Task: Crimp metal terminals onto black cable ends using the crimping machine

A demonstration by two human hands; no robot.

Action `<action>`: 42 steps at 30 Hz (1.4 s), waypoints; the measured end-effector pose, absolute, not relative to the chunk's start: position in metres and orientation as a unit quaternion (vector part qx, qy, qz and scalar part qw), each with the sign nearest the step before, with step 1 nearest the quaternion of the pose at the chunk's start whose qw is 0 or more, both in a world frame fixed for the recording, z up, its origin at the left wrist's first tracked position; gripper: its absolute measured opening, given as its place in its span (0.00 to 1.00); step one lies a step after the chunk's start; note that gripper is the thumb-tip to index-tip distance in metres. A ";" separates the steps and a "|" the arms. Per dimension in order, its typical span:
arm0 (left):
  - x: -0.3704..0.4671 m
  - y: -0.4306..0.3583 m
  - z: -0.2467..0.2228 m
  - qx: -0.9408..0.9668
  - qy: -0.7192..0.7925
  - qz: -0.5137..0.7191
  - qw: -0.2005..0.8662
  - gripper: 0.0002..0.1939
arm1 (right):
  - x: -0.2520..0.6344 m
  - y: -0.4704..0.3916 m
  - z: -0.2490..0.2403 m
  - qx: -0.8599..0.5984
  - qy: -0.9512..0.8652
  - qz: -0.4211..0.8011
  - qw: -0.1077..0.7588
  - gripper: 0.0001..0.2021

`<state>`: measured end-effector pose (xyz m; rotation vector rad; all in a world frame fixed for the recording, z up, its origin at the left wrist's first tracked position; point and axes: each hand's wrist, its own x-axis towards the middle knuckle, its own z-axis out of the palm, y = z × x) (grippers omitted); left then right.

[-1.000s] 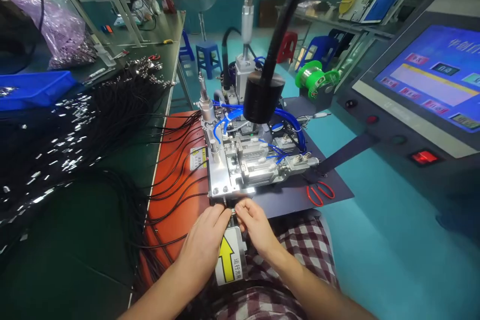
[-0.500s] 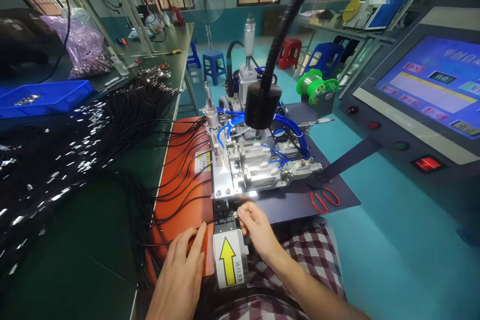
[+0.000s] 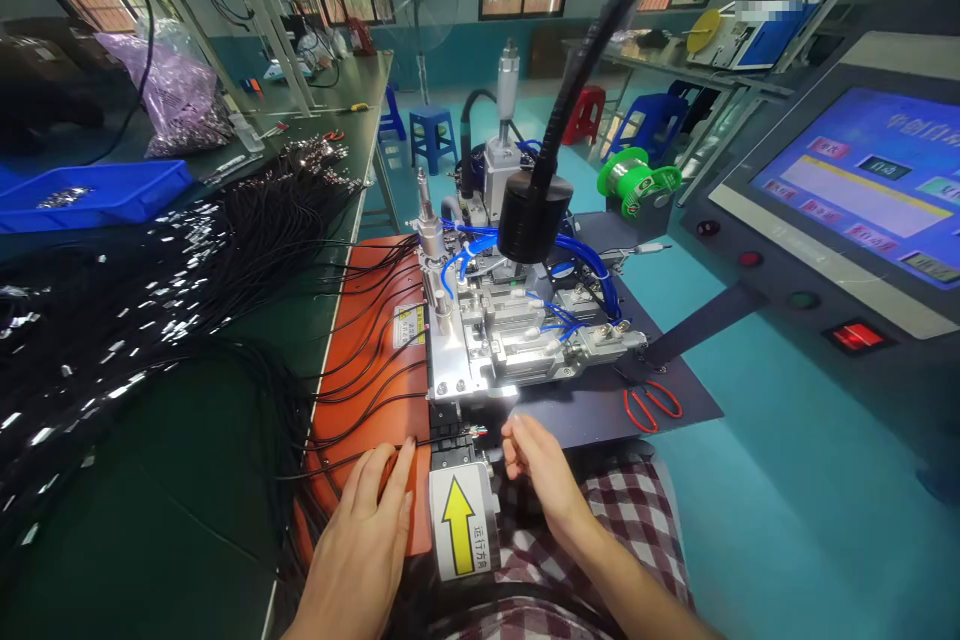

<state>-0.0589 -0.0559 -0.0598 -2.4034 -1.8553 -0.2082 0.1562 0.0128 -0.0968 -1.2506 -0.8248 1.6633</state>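
Observation:
My left hand [image 3: 364, 520] lies with its fingers stretched out over the orange plate [image 3: 375, 335], fingertips at a thin black cable [image 3: 424, 441]. That cable crosses the dark fixture of a conveyor track [image 3: 450, 453], and its stripped end with small coloured wires [image 3: 477, 432] sticks out on the right. My right hand [image 3: 547, 475] is just right of that end, apart from it, fingers curled together with nothing visible in them. Behind the hands stands a metal machine [image 3: 517, 340] with blue air tubes. A yellow arrow label [image 3: 459, 525] covers the track's near end.
More black cables [image 3: 375, 390] lie across the plate, running from a large bundle [image 3: 255, 220] on the left bench. Red-handled scissors [image 3: 652, 407] rest right of the machine. A touchscreen panel [image 3: 862, 180] and a green wire spool [image 3: 636, 182] are farther right. A black flexible-neck lamp [image 3: 534, 215] hangs overhead.
My right hand has let go of the cable's end and drawn back to the right, leaving the coloured wires showing. My left hand stays about where it was. The view has shifted slightly.

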 end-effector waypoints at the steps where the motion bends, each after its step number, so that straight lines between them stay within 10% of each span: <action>1: -0.059 -0.057 -0.060 -0.790 -0.607 -0.070 0.049 0.25 | 0.161 0.011 -0.099 -0.510 -0.325 0.665 0.438 0.19; 19: -0.079 -0.039 0.034 -0.841 -0.428 0.060 -0.326 0.12 | 0.185 -0.005 -0.077 -0.543 -0.370 0.637 0.403 0.16; 25: -0.073 -0.020 0.026 -0.672 -0.498 -0.105 -0.537 0.10 | 0.175 -0.008 -0.052 -0.509 -0.416 0.640 0.398 0.16; 42: -0.007 0.001 0.023 -0.722 -0.473 -0.164 -0.478 0.11 | 0.167 -0.013 -0.027 -0.447 -0.499 0.636 0.382 0.13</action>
